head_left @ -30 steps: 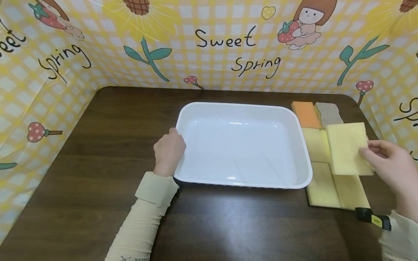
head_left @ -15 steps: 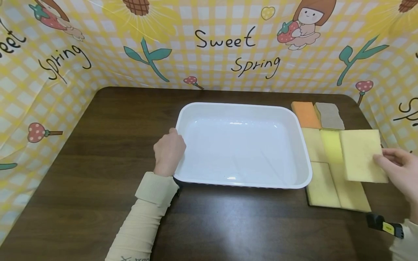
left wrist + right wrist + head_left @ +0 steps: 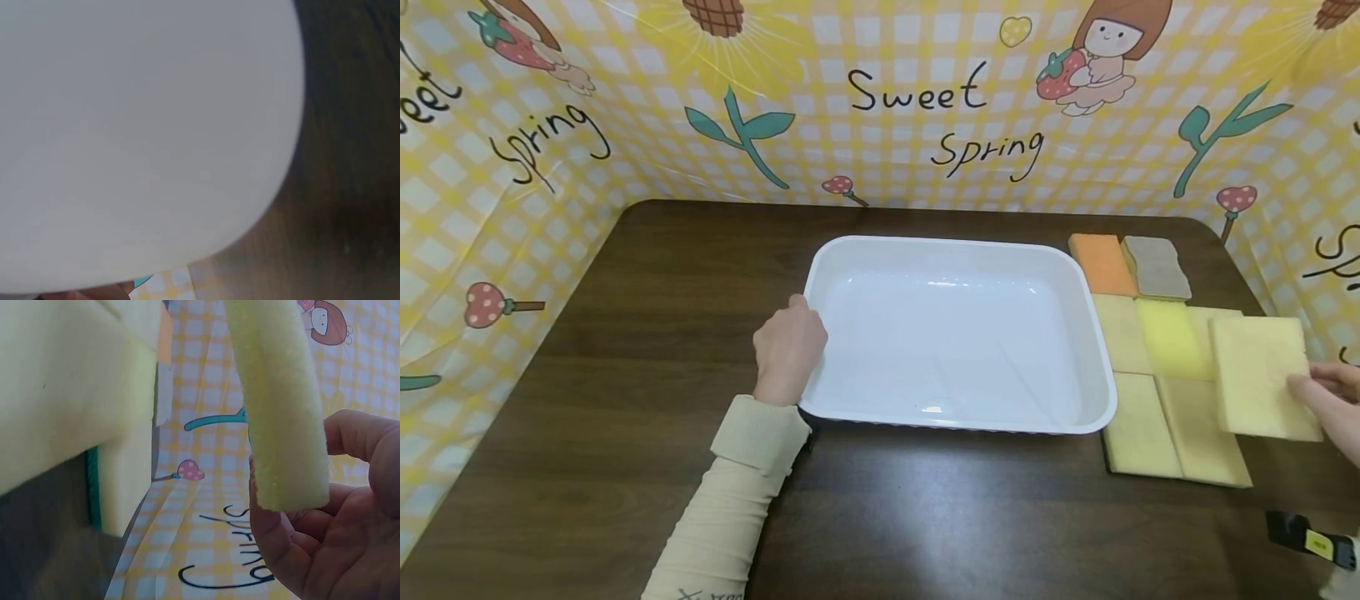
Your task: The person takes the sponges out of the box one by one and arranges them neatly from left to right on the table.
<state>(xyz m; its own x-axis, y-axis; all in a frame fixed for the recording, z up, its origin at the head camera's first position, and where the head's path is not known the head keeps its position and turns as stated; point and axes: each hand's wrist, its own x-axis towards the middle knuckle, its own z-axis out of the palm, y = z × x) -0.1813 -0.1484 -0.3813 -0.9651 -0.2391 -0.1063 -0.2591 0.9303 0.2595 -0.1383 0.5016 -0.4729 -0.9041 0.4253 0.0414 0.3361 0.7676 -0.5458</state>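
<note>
My left hand (image 3: 790,346) grips the left rim of a white rectangular tray (image 3: 955,421); in the left wrist view the tray's pale outer side (image 3: 150,137) covers most of the picture, and only a bit of finger shows at the bottom. At the right, my right hand (image 3: 1333,404) pinches a pale yellow sponge (image 3: 1262,379) by its right edge, thumb on the near face. The right wrist view shows that sponge (image 3: 281,412) edge-on, between thumb and fingers. It is raised and overlaps the right end of several yellow sponges (image 3: 1202,429) lying side by side.
Beyond the yellow sponges lie an orange sponge (image 3: 1103,262) and a grey wavy-edged sponge (image 3: 1157,267). A brighter yellow sponge (image 3: 1176,337) lies among the pale ones. A patterned cloth (image 3: 925,150) walls the brown table (image 3: 625,375) at the back and sides.
My right hand has carried the pale yellow sponge to the right and nearer to me, uncovering the bright yellow sponge and another pale one. The left hand and the tray have stayed put.
</note>
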